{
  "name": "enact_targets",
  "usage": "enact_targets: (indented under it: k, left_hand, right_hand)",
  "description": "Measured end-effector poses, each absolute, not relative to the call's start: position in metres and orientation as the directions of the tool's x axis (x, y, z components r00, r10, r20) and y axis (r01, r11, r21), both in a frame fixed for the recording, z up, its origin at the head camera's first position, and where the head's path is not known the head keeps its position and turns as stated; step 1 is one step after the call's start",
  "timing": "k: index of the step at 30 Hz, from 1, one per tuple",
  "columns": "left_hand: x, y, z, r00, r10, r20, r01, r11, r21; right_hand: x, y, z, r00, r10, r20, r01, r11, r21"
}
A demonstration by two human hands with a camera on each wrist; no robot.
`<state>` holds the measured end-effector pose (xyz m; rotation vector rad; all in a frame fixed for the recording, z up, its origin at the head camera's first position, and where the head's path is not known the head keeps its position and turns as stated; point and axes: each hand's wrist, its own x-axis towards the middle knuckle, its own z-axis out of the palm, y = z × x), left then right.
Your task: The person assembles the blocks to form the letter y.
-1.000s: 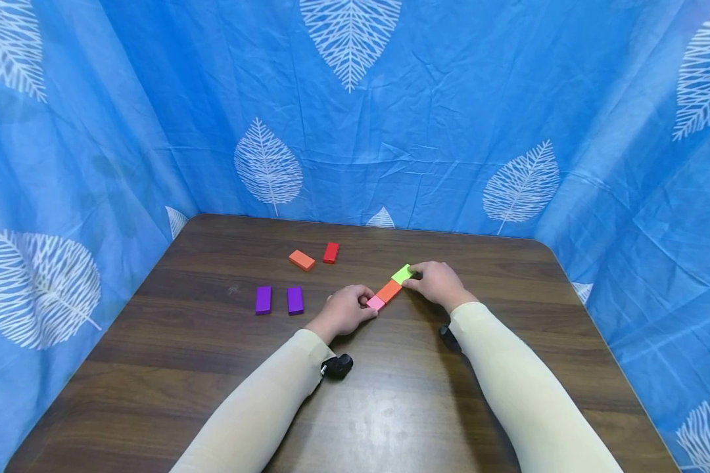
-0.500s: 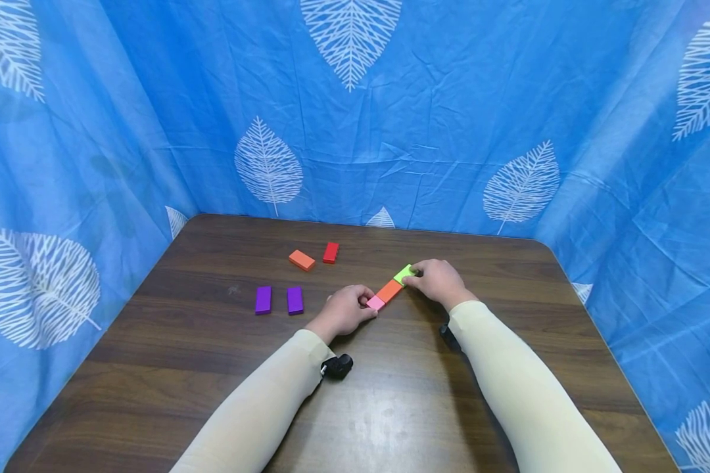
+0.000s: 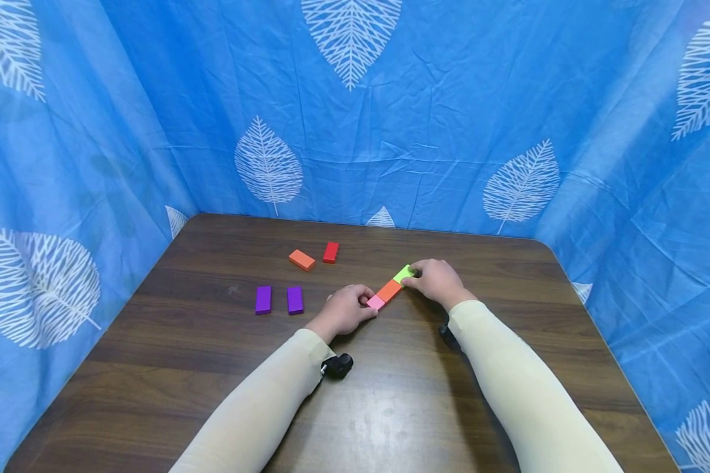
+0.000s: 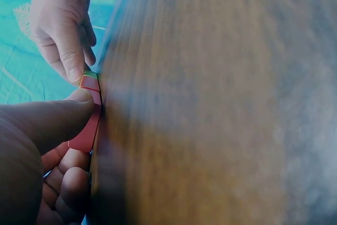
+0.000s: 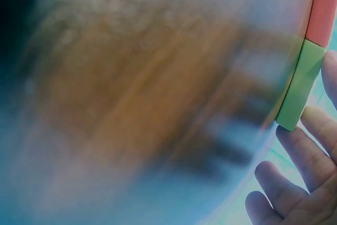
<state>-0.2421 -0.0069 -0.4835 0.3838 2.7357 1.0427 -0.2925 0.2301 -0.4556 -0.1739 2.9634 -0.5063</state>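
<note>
Three flat rectangular blocks form a slanting row on the table, end to end in the head view: pink [image 3: 375, 303] nearest, orange [image 3: 389, 291] in the middle, lime green [image 3: 403, 273] farthest. My left hand [image 3: 348, 309] pinches the pink block between thumb and fingers, covering its near part. At the far end my right hand [image 3: 440, 284] holds the green block, thumb and index finger at its right side. In the right wrist view, fingertips meet the outer end of the green block [image 5: 300, 88], which abuts the orange one [image 5: 322, 9].
Two purple blocks [image 3: 263, 300] lie left of my left hand on the brown wooden table [image 3: 154, 368]. Farther back are another orange block [image 3: 302, 260] and a red block [image 3: 331, 252]. A blue leaf-print curtain [image 3: 390, 157] surrounds the table's back and sides.
The green block has shifted very slightly at the row's far end, my right hand with it. My left hand and the pink and orange blocks stay in place.
</note>
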Motion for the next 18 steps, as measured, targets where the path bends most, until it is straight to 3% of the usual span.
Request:
enact_targets:
  k: [18]
  left_hand:
    - [-0.2403,-0.0062,-0.4808,-0.95,0.299,-0.095,0.157,0.716,0.68]
  right_hand:
    - [-0.2892,0.2303,-0.4555,-0.986,-0.154,-0.061,-0.123,0.927,-0.354]
